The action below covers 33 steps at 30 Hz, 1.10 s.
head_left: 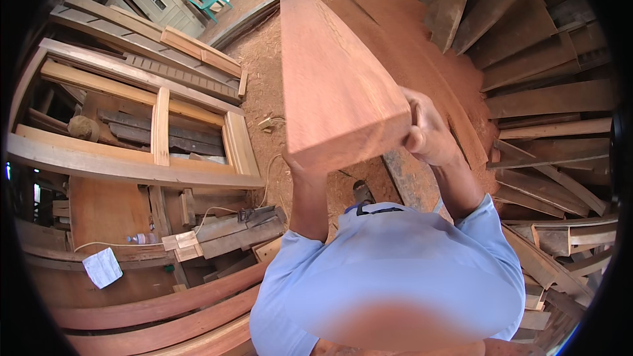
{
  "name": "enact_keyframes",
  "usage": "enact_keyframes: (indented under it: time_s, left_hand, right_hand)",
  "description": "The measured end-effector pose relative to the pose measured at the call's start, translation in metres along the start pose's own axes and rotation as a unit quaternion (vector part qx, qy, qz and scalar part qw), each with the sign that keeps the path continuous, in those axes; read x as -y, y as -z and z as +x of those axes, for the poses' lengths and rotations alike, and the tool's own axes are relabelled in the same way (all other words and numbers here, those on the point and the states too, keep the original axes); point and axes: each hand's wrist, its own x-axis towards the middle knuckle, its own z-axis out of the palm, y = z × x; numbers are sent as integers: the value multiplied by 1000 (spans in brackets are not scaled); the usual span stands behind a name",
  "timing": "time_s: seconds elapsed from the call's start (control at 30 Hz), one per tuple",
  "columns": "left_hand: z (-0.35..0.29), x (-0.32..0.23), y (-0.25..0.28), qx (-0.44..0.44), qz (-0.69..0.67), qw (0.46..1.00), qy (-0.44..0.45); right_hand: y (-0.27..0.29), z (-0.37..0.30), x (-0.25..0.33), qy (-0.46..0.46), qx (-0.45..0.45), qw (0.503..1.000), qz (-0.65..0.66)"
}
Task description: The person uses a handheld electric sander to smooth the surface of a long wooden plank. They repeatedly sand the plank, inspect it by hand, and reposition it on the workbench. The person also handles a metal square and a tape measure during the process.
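Note:
A long, thick reddish-brown timber beam (pixel 343 72) stretches away from me, its near end raised at chest height. My right hand (pixel 425 128) is closed round the right edge of that near end, with the thumb bent against the end face. Under the near left corner, my left hand (pixel 302 163) supports the beam; the wood hides most of its fingers. The far end of the beam narrows toward the top of the view, and what it rests on there cannot be made out.
On the left lies a pale wooden frame (pixel 160 125) over dark boards. Many planks (pixel 550 102) lean and lie stacked along the right. Sawdust (pixel 395 20) covers the ground. A green plastic chair (pixel 206 0), a plastic bottle (pixel 141 238) and a paper sheet (pixel 102 267) are also there.

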Motion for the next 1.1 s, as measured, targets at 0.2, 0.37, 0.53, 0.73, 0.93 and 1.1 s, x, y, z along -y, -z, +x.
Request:
enact_keyframes:
  time_s: [0.2, 0.37, 0.53, 0.73, 0.93, 1.1]
  left_hand:
    - [-60, 28, 7, -162, -87, 924, 336]
    - [-158, 135, 78, -238, 79, 876, 412]
    - [-219, 208, 166, -229, 264, 836, 424]
    - [-241, 178, 231, -194, 578, 642, 466]
    - [-219, 116, 230, -197, 691, 505, 478]
    - [-219, 53, 278, -231, 707, 450, 494]
  right_hand:
    - [87, -108, -93, -215, 29, 975, 52]
    - [83, -185, -202, -390, -74, 908, -130]
    - [98, -192, -277, -545, 19, 748, -378]
    - [141, -191, -342, -457, 23, 699, -549]
    - [226, -226, -388, -560, -26, 560, -610]
    - [212, -186, -387, -643, -19, 554, -528]
